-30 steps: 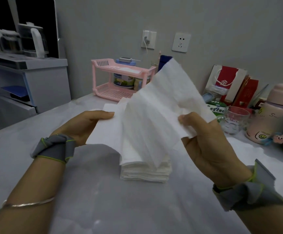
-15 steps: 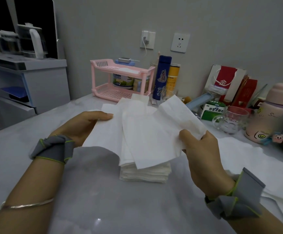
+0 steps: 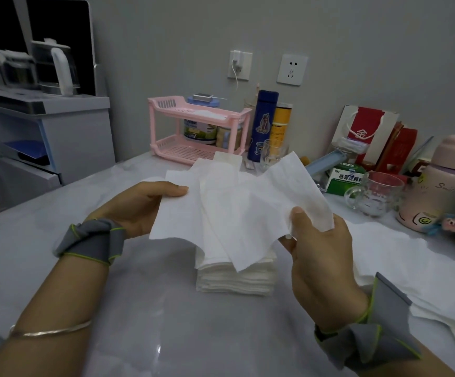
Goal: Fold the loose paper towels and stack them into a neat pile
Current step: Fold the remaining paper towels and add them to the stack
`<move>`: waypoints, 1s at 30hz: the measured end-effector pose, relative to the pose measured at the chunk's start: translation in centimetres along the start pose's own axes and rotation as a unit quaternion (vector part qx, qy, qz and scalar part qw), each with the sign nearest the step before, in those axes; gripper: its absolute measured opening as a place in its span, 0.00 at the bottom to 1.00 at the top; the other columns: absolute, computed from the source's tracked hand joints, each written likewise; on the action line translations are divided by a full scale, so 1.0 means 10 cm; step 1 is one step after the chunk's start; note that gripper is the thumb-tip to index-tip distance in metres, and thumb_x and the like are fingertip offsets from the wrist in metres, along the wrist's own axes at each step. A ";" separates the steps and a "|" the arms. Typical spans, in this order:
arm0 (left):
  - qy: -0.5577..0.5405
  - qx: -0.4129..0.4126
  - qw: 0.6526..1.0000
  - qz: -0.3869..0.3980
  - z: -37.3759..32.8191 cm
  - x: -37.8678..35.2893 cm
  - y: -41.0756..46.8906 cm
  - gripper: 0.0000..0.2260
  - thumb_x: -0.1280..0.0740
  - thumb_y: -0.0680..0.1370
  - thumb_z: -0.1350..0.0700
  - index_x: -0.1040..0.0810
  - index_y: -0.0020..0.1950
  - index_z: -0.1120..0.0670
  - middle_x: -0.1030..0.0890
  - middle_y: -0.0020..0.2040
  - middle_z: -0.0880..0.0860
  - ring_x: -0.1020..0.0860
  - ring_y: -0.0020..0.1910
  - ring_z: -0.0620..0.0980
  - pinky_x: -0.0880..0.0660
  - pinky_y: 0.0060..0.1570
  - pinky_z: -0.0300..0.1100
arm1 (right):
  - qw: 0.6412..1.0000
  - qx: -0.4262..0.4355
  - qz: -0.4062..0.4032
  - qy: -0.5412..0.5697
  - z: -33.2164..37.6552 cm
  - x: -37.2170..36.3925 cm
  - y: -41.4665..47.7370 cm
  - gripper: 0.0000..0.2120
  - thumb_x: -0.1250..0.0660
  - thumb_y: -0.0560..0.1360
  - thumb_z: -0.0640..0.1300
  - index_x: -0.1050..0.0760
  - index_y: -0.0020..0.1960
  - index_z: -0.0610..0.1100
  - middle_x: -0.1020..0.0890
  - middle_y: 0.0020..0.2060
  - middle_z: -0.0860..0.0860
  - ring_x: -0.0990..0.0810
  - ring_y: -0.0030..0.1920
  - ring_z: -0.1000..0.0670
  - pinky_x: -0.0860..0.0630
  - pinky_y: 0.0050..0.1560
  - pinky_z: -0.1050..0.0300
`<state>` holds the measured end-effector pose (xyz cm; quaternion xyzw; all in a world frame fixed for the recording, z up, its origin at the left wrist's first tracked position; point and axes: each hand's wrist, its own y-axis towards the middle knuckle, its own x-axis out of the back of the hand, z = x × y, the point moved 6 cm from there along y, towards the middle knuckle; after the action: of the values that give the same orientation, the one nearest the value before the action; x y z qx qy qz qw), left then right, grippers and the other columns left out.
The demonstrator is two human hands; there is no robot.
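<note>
One paper towel [image 3: 234, 213] hangs pinched between left hand [image 3: 136, 208] and right hand [image 3: 321, 254]; I judge uneven pull could tear it or skew its fold over the pile [image 3: 237, 280] beneath the fingers [image 3: 298, 216].

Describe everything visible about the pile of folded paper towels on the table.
The pile of folded paper towels is white, made of many thin, soft-looking sheets layered with fairly even edges. It lies flat on the grey glossy table. The held paper towel hangs in front, hiding its top; contact cannot be told.
</note>
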<state>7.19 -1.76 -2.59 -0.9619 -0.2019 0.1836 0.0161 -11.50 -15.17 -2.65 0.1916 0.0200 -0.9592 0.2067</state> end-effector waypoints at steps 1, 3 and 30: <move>0.000 0.000 1.000 0.003 0.00 0.00 0.00 0.27 0.16 0.40 0.56 0.14 0.37 0.59 0.16 0.38 0.57 0.16 0.34 0.54 0.21 0.28 0.42 | 1.000 -0.006 -0.002 0.008 0.00 -0.02 0.00 0.07 0.37 0.77 0.40 0.33 0.52 0.48 0.24 0.44 0.55 0.23 0.40 0.54 0.27 0.26 0.68; 0.001 0.003 1.000 0.009 0.00 0.00 0.00 0.27 0.16 0.41 0.56 0.14 0.38 0.59 0.15 0.39 0.57 0.16 0.35 0.54 0.21 0.29 0.42 | 1.000 -0.013 -0.010 0.023 -0.01 -0.06 -0.01 0.07 0.37 0.77 0.40 0.33 0.51 0.49 0.25 0.44 0.55 0.24 0.40 0.53 0.27 0.24 0.69; -0.009 -0.013 1.000 0.021 0.03 0.06 0.07 0.14 0.38 0.69 0.59 0.23 0.54 0.58 0.15 0.44 0.56 0.16 0.40 0.54 0.20 0.34 0.43 | 0.992 -0.034 0.001 0.121 0.12 -0.51 -0.17 0.11 0.43 0.77 0.30 0.31 0.40 0.42 0.24 0.41 0.47 0.20 0.44 0.44 0.20 0.30 0.58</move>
<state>7.84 -2.20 -3.16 -0.9643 -0.1843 0.1902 -0.0016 -8.29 -11.77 0.31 0.2994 0.0778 -0.9275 0.2101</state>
